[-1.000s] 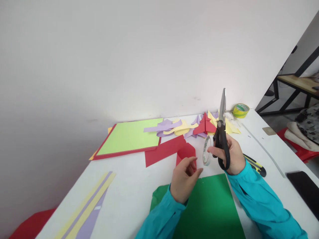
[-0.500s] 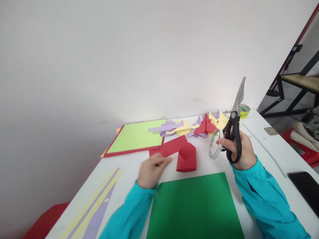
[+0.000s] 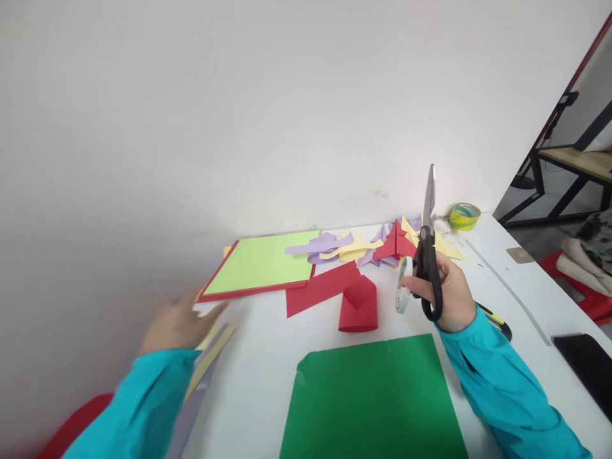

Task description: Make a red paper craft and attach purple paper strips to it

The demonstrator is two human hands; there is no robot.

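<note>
My right hand point(image 3: 456, 293) grips black-handled scissors point(image 3: 425, 236), blades pointing up and closed together. The same hand holds a narrow white tape roll point(image 3: 403, 285) beside the handles. Smeared by motion, my left hand point(image 3: 174, 325) is over the table's left side, near the corner of the light green paper point(image 3: 262, 258) and above the yellow and purple strips point(image 3: 203, 376); its fingers are too blurred to read. Between my hands stands a curled red paper piece point(image 3: 358, 312) by a flat red strip point(image 3: 320, 288). Closer to me lies a green sheet point(image 3: 373, 395), one corner bent.
Folded red, yellow and purple paper shapes point(image 3: 394, 245) lie along the wall. A yellow-green tape roll point(image 3: 463, 217) sits at the back right. Beside my right sleeve is a yellow-and-black cutter point(image 3: 497, 322); a black flat object point(image 3: 586, 366) lies at the right edge.
My left hand has swept left, away from the red paper to the strips. My right hand has shifted slightly left with the scissors and tape roll, uncovering the cutter.
</note>
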